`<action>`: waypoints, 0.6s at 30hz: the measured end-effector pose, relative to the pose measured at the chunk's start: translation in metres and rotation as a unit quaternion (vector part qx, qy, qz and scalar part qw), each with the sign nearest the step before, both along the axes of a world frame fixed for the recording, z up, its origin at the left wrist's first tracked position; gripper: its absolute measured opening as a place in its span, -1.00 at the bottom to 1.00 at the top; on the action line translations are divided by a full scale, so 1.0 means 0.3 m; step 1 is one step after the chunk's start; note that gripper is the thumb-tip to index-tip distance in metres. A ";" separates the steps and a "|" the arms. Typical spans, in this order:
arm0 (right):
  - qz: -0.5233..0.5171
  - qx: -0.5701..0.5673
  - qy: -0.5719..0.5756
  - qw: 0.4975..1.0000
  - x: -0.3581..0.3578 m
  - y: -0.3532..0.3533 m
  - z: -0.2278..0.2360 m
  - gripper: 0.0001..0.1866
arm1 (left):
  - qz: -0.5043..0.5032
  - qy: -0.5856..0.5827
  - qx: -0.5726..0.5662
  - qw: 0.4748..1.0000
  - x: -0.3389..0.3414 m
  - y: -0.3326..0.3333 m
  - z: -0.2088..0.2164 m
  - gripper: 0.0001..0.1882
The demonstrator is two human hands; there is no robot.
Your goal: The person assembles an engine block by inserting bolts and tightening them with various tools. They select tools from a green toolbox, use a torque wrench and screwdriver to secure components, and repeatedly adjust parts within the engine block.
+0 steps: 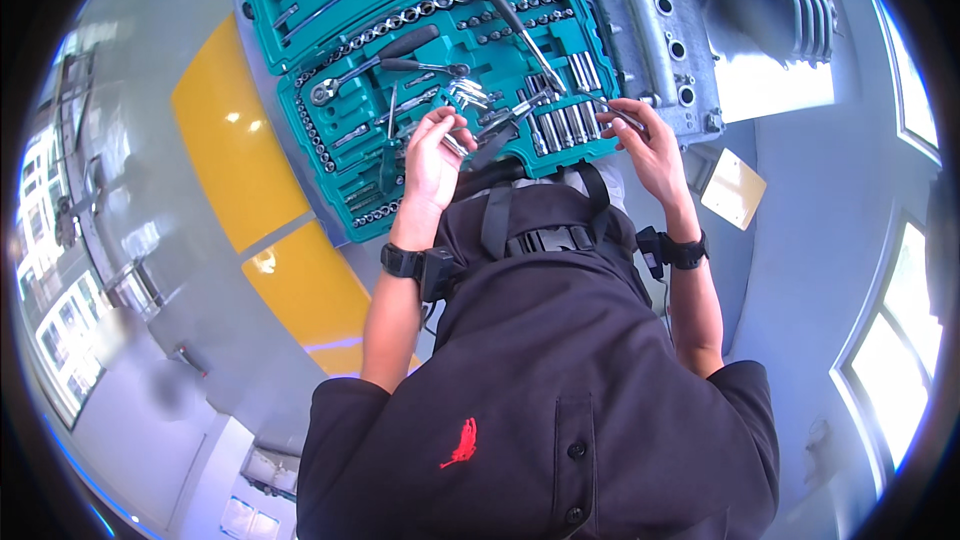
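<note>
A green tool case [310,90] lies spread out before me, filled with chrome sockets, ratchets and drivers. Over its near middle, my left hand [433,162] is closed, its fingers curled around a small shiny metal piece [455,144] whose kind I cannot make out. Just beyond those fingers sits a cluster of bent silver hex keys [468,93]. Above the case's right edge, my right hand [652,148] pinches a thin metal rod-like tool [624,118]. Between the hands are a row of long sockets [565,127] and a dark-handled tool [512,122].
A grey cast engine cover [655,30] stands against the case's right side. Farther right is a dark ribbed engine part [765,5] on a white sheet [790,90]. A small pale card [733,189] lies beside my right forearm. Yellow panels [235,130] show on the left.
</note>
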State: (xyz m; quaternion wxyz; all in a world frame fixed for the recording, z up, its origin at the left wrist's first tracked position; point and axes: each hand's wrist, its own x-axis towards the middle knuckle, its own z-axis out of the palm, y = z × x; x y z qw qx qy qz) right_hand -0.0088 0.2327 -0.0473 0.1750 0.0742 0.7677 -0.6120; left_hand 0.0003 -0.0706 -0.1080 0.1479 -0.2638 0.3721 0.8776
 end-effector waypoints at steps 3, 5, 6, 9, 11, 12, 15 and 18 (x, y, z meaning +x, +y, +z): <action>0.018 -0.008 0.007 1.000 -0.027 0.007 -0.035 -0.69 | 0.002 -0.036 0.014 0.999 0.031 -0.016 0.009 -0.73; 0.016 0.012 0.008 1.000 -0.060 0.014 -0.052 -0.71 | 0.007 -0.038 0.000 0.999 0.053 -0.039 0.009 -0.71; 0.021 0.031 0.004 0.999 -0.081 0.012 -0.059 -0.71 | 0.007 -0.043 -0.016 0.999 0.069 -0.054 0.005 -0.69; 0.050 0.151 0.061 0.985 -0.117 0.006 -0.118 -0.68 | -0.020 -0.024 -0.069 0.997 0.115 -0.099 -0.014 -0.80; 0.086 0.226 0.156 0.958 -0.139 0.013 -0.189 -0.65 | -0.075 -0.025 -0.179 0.981 0.128 -0.111 -0.025 -0.89; 0.091 0.225 0.159 0.957 -0.141 -0.006 -0.209 -0.65 | -0.068 -0.024 -0.179 0.981 0.130 -0.117 -0.023 -0.89; 0.008 0.118 0.015 0.993 -0.149 -0.066 -0.265 -0.68 | -0.115 -0.014 -0.196 0.974 0.132 -0.130 -0.006 -0.87; 0.014 0.214 0.064 0.975 -0.161 -0.098 -0.343 -0.68 | -0.165 -0.002 -0.210 0.964 0.116 -0.134 0.015 -0.86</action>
